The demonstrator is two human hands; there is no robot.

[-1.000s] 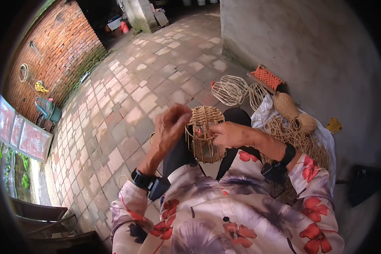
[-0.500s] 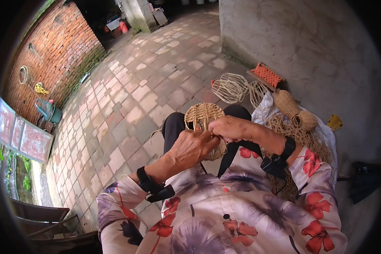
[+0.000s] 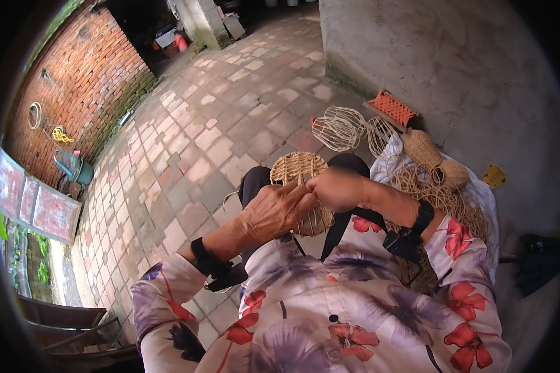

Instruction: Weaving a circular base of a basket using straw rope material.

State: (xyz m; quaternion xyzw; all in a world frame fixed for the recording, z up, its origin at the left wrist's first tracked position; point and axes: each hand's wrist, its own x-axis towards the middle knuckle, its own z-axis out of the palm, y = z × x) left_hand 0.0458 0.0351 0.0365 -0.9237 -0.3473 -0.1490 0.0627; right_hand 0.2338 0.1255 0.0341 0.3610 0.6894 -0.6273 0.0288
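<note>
A half-woven straw basket (image 3: 300, 169) over a wire frame rests on my lap. My left hand (image 3: 274, 211) pinches a straw strand at the basket's near rim, fingers closed. My right hand (image 3: 336, 188) grips the basket's rim right beside it, and the two hands touch. The lower part of the basket is hidden behind my hands. Both wrists wear black bands.
Two bare wire frames (image 3: 339, 128) lie on the brick paving ahead to the right. A pile of loose straw cord (image 3: 445, 199) and woven balls (image 3: 422, 148) sits on white cloth at my right, by the concrete wall (image 3: 435, 56). An orange mesh piece (image 3: 393, 107) lies beyond. A brick wall (image 3: 81, 81) is on the left.
My left hand has come down from beside the basket's left side and moved in to meet the right hand at the near rim. The basket has stayed on my lap.
</note>
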